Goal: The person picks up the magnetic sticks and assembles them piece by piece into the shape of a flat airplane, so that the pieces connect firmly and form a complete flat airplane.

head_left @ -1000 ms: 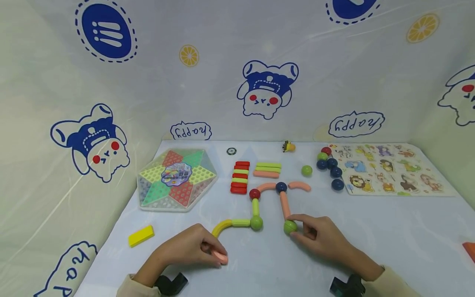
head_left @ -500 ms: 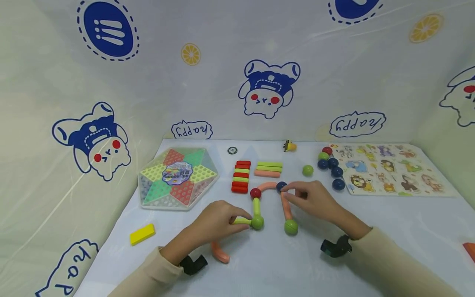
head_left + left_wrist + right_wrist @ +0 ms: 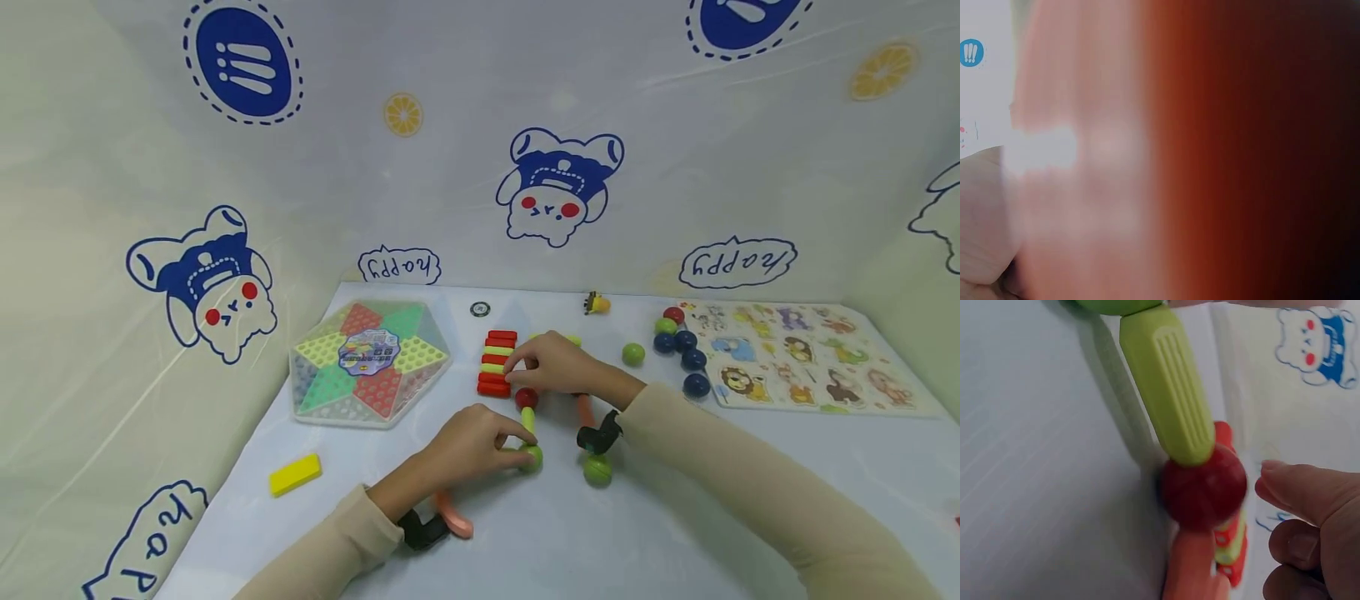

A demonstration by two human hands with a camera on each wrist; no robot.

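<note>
Two red balls (image 3: pixel 527 399), four green balls (image 3: pixel 533 461)

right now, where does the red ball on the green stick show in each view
Head: red ball slightly right of and below centre, just under the right hand.
Left wrist: not in it.
Right wrist: red ball slightly right of and below centre, at the green stick's lower end.
Shared landmark: printed backdrop, in all three.
</note>
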